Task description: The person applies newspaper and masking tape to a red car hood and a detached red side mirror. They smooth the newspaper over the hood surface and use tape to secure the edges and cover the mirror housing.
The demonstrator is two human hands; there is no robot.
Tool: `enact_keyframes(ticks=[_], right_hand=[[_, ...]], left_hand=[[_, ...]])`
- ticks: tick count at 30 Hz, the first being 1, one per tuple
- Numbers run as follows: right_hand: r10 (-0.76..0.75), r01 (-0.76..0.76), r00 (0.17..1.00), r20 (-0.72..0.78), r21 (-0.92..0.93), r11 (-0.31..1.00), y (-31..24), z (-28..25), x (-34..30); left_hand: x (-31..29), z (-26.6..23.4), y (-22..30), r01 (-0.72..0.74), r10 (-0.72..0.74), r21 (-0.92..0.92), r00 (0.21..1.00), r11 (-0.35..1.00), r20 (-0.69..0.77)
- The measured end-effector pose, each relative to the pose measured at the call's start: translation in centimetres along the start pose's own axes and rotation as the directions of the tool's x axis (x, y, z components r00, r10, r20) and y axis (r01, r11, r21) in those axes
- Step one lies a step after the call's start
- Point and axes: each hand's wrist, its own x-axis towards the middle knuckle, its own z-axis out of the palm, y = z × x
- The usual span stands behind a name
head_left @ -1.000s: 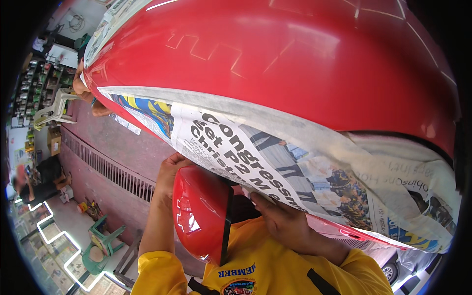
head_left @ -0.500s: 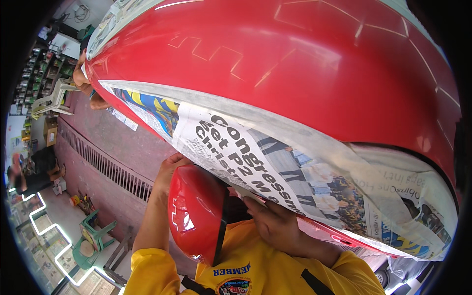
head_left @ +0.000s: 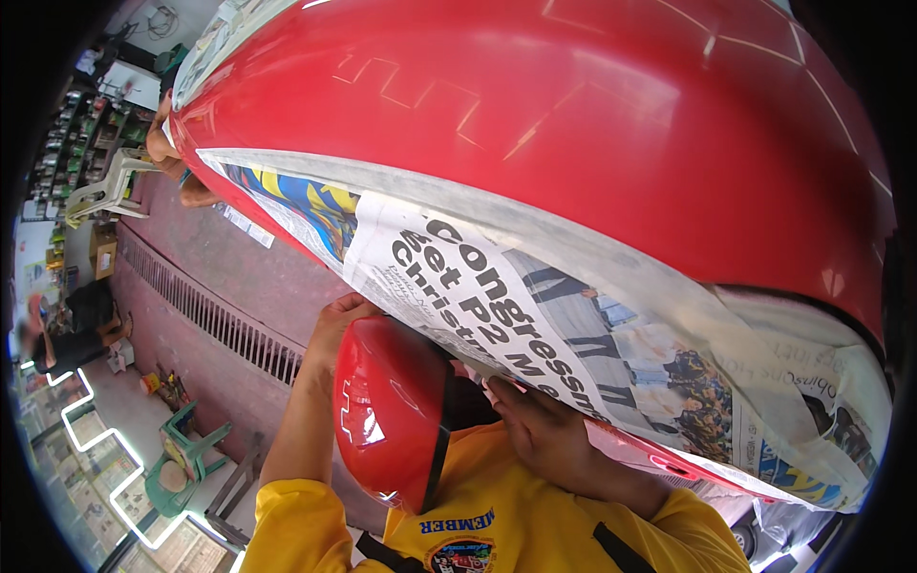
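A red car body (head_left: 458, 124) curves across the upper view, with newspaper sheets (head_left: 564, 315) fixed over its side by a pale strip of masking tape (head_left: 458, 186). The red side mirror (head_left: 392, 411) stands out toward me, between my forearms. Beyond the mirror, my left hand (head_left: 346, 313) is at the lower edge of the newspaper with fingers bent together; what they pinch is hidden. To the right of the mirror, my right hand (head_left: 543, 420) touches the newspaper's lower edge, its fingers stretched out and partly in shadow.
At far left are a person's bare limbs (head_left: 164, 143) by the car, a pale plastic chair (head_left: 110, 186) and another person (head_left: 72, 329). A floor grating (head_left: 210, 310) runs behind my left arm. A green plastic chair (head_left: 186, 458) and lit glass display case (head_left: 105, 458) stand lower left.
The view has shifted slightly, so the car, newspaper and mirror sit a little farther right. Both hands stay at the newspaper's lower edge, with little movement.
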Motion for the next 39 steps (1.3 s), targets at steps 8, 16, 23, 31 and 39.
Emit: enact_keyframes(ticks=[8,16,23,31,39], right_hand=[[0.072,-0.077,0.992,0.101,0.046,0.996,0.0,-0.6,-0.7],[0.024,-0.032,0.994,0.108,0.070,0.997,2.0,0.5,-1.1],[0.027,-0.034,0.996,0.080,0.089,0.995,1.5,-0.2,-0.7],[0.033,-0.040,0.997,0.070,0.100,0.994,1.1,-0.5,-0.6],[0.042,-0.047,0.998,0.050,0.101,0.994,0.6,-0.9,-0.3]], left_hand=[[-0.3,0.7,0.4,0.001,-0.001,0.002,1.000,1.000,-0.004],[-0.1,0.2,0.2,-0.007,0.007,0.000,1.000,1.000,-0.001],[-0.4,1.0,0.5,-0.036,0.038,0.056,0.999,0.998,-0.030],[0.3,-0.3,-0.5,-0.028,0.028,0.007,1.000,1.000,0.006],[-1.7,1.3,-0.2,0.105,-0.076,-0.213,0.987,0.971,0.141]])
